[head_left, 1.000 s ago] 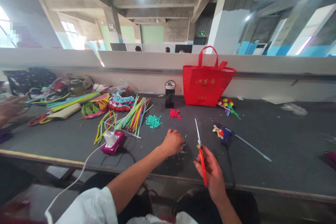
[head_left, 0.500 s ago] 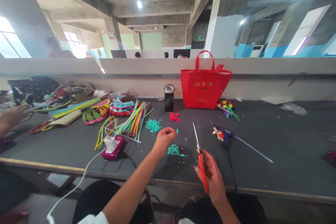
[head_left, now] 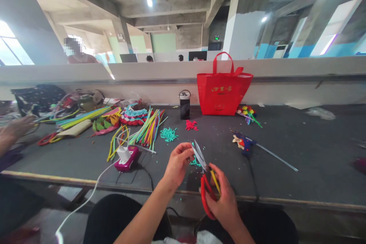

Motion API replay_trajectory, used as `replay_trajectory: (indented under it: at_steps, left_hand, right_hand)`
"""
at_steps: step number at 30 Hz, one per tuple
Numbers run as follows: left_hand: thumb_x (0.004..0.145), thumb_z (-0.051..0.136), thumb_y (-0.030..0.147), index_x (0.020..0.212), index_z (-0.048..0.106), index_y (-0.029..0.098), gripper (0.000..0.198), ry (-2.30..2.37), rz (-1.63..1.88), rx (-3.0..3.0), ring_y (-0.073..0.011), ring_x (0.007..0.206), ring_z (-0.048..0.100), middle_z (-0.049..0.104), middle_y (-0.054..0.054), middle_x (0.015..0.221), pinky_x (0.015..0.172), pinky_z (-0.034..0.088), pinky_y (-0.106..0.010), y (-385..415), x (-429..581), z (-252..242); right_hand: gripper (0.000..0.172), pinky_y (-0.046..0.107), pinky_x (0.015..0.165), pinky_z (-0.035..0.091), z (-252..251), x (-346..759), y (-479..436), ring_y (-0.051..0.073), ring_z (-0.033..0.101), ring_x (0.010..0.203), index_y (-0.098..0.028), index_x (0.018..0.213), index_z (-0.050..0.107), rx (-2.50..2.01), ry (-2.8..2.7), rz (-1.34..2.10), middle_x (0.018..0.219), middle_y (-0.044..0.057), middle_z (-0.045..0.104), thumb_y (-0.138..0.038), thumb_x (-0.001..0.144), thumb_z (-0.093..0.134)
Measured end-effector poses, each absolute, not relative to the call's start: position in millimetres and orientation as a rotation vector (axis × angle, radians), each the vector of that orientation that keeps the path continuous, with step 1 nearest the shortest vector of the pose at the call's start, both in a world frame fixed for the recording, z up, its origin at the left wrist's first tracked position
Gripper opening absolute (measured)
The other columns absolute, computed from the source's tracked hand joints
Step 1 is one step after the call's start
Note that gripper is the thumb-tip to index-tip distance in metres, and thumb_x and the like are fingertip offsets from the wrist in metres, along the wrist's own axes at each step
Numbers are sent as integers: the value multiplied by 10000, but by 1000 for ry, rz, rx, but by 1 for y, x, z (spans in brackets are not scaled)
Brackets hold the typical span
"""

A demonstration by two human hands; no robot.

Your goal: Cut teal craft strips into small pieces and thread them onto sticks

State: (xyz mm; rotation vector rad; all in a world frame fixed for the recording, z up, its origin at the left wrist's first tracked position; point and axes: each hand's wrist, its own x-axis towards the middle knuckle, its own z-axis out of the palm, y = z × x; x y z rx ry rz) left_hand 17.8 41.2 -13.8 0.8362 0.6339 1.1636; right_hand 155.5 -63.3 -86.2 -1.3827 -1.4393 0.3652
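My right hand (head_left: 224, 198) grips red-handled scissors (head_left: 203, 175), blades parted and pointing up-left. My left hand (head_left: 178, 162) is pinched on a small teal piece held at the blades; the piece is mostly hidden by my fingers. Just beyond both hands, small teal scraps (head_left: 196, 161) lie on the dark table (head_left: 300, 183). Farther back are a pile of teal pieces (head_left: 168, 134) and a pile of red pieces (head_left: 191, 124).
A red tote bag (head_left: 223, 87) and a black bottle (head_left: 185, 105) stand at the back wall. Coloured sticks (head_left: 148, 126), a purple power strip (head_left: 127, 157) with white cable, and a glue gun (head_left: 244, 143) lie around. Another person's hand (head_left: 15, 129) is at far left.
My left hand lifted off the table with a small teal piece and came toward me. My right hand tilted the scissors left and opened the blades at that piece.
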Motion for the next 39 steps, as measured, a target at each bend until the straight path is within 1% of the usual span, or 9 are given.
replay_trajectory:
  at_steps: [6, 11, 14, 18, 23, 29, 34, 37, 39]
  left_hand:
    - [664, 759, 218, 798, 670, 144, 177, 667, 1178, 875, -73, 607, 536, 623, -1, 718, 614, 425, -194, 22, 15, -9]
    - [665, 753, 184, 771, 665, 155, 141, 652, 1175, 877, -82, 626, 546, 619, 5, 711, 633, 430, -195, 15, 13, -6]
    - [658, 762, 187, 771, 665, 157, 152, 665, 1176, 873, -88, 636, 557, 625, 0, 724, 645, 438, -201, 10, 14, -4]
    - [655, 767, 197, 787, 669, 170, 167, 665, 1182, 862, -94, 651, 572, 637, 2, 740, 666, 446, -208, 5, 16, -1]
    - [627, 784, 200, 776, 669, 161, 192, 678, 1182, 855, -95, 639, 577, 639, -1, 728, 647, 445, -207, 3, 16, 0]
    - [638, 772, 197, 768, 671, 165, 168, 696, 1179, 867, -94, 640, 573, 643, 0, 720, 651, 440, -206, 2, 14, 2]
    - [616, 791, 213, 764, 680, 164, 191, 728, 1186, 862, -93, 638, 569, 641, -2, 720, 638, 437, -203, 2, 13, 4]
    - [621, 791, 208, 769, 683, 166, 187, 737, 1183, 855, -88, 638, 565, 641, -1, 723, 638, 436, -199, 2, 12, 4]
    - [622, 790, 199, 773, 681, 169, 188, 738, 1185, 834, -84, 629, 561, 636, 5, 715, 636, 433, -195, 2, 11, 3]
  right_hand:
    - [642, 370, 879, 517, -72, 149, -65, 256, 568, 1117, -224, 1333, 409, -1382, -1500, 281, 1263, 107, 561, -234, 740, 656]
    - [516, 362, 854, 529, -66, 151, -69, 248, 580, 1103, -242, 1291, 459, -1366, -1518, 218, 1224, 90, 593, -230, 796, 601]
    - [496, 372, 842, 531, -65, 151, -71, 250, 591, 1078, -248, 1295, 466, -1382, -1519, 187, 1207, 87, 606, -247, 814, 588]
    - [496, 400, 862, 518, -65, 150, -72, 262, 583, 1086, -253, 1307, 453, -1377, -1523, 156, 1209, 92, 605, -267, 829, 587]
    - [505, 409, 888, 502, -67, 151, -72, 256, 584, 1076, -254, 1322, 444, -1349, -1541, 140, 1202, 85, 610, -243, 836, 583]
    - [481, 390, 848, 523, -67, 149, -74, 244, 612, 1033, -253, 1320, 469, -1342, -1521, 134, 1169, 86, 635, -244, 850, 574]
    - [458, 391, 865, 529, -70, 146, -73, 241, 632, 1026, -266, 1300, 513, -1340, -1478, 111, 1135, 71, 664, -254, 846, 571]
    - [436, 393, 893, 520, -76, 144, -71, 242, 633, 1043, -268, 1268, 548, -1354, -1439, 162, 1146, 66, 666, -262, 833, 582]
    - [428, 391, 904, 515, -76, 143, -70, 245, 632, 1049, -261, 1242, 562, -1375, -1358, 271, 1155, 68, 664, -285, 817, 610]
